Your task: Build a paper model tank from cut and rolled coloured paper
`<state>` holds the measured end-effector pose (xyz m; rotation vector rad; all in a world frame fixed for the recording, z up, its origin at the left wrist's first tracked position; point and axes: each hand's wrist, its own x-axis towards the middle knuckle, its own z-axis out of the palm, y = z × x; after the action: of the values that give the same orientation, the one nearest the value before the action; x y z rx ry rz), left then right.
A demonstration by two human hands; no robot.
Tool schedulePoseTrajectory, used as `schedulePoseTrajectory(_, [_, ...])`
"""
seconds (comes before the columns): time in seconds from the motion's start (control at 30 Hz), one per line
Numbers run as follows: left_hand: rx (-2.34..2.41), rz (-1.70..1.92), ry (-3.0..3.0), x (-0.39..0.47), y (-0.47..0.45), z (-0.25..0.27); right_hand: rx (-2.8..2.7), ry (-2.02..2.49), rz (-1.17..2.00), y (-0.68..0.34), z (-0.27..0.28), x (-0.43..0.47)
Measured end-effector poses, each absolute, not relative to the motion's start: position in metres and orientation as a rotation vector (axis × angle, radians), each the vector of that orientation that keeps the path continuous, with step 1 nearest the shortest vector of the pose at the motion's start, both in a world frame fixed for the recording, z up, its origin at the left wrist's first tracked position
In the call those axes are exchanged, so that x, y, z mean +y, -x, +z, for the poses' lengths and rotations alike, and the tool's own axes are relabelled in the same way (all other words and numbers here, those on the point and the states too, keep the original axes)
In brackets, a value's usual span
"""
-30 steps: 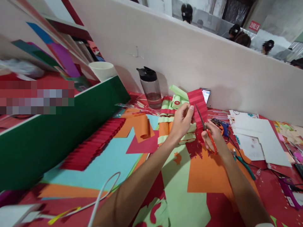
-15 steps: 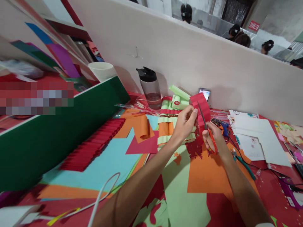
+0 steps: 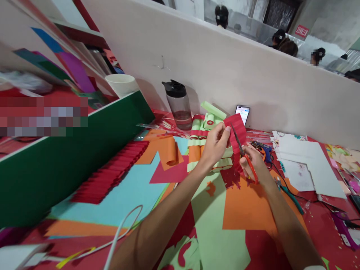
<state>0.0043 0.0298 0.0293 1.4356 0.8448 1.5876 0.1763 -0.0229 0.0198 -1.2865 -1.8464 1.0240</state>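
**Scissors set to a red pleated strip on a crowded bench**

Head view: just right of the middle of the frame, the left hand (image 3: 216, 142) pinches the red pleated strip (image 3: 239, 127) by its left edge between thumb and fingers. The right hand (image 3: 255, 160), a little lower and to the right, grips the orange-handled scissors (image 3: 240, 147), whose blades lie over the strip, pointing up; the gap between them is too fine to judge.

Crowding the left hand are the orange-and-green paper rolls (image 3: 194, 153), partly hidden behind it. A phone (image 3: 244, 112) leans just behind the strip's top, and the dark-lidded bottle (image 3: 180, 107) stands upright to the upper left of the hands. Close by the right hand lie a blue tool (image 3: 268, 153) and teal-handled pliers (image 3: 294, 198), with a white card (image 3: 327, 172) farther right. Red pleated paper (image 3: 111, 172) rests on a light blue sheet (image 3: 132, 200) at the left, an orange curl (image 3: 171, 150) near its upper end. A white cable (image 3: 114, 240) loops up at lower left, beside the left forearm.

The pale partition (image 3: 197, 56) bounds the bench (image 3: 320, 240) at the back, and a green board (image 3: 84, 150) stands slantwise along the left. Between the forearms, a pale green sheet (image 3: 222, 225) and an orange sheet (image 3: 247, 208) lie flat, leaving low room toward the bottom of the frame.
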Motion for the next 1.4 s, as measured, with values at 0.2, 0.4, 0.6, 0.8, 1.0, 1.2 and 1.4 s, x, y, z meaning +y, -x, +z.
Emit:
schedulePoseTrajectory(0.2, [0.87, 1.556, -1.493, 0.028, -0.0085, 0.0265, -1.808, 1.198, 1.055, -0.1763, 0.0233, -0.025])
schedulePoseTrajectory(0.4, [0.834, 1.531, -1.438, 0.0262, -0.0089, 0.0297, -1.697, 1.246, 1.14, -0.1745, 0.0227, -0.0261])
schedulePoseTrajectory(0.6, [0.773, 1.445, -1.443, 0.0227, -0.0087, 0.0332, -1.783, 1.203, 1.087, -0.1801, 0.0205, -0.0228])
schedulePoseTrajectory(0.8, [0.751, 1.388, -1.408, 0.0233, -0.0087, 0.0323, -1.709, 1.218, 1.156, -0.1804, 0.0231, -0.0242])
schedulePoseTrajectory(1.0, [0.766, 1.342, -1.352, 0.0237, -0.0075, 0.0334, -1.674, 1.204, 1.19, -0.1773, 0.0235, -0.024])
schedulePoseTrajectory(1.2, [0.727, 1.28, -1.443, 0.0262, -0.0077, 0.0291, -1.682, 1.154, 1.194, -0.1783, 0.0212, -0.0239])
schedulePoseTrajectory(1.4, [0.778, 1.293, -1.506, 0.0256, -0.0092, 0.0279, -1.562, 1.208, 1.171, -0.1757, 0.0271, -0.0289])
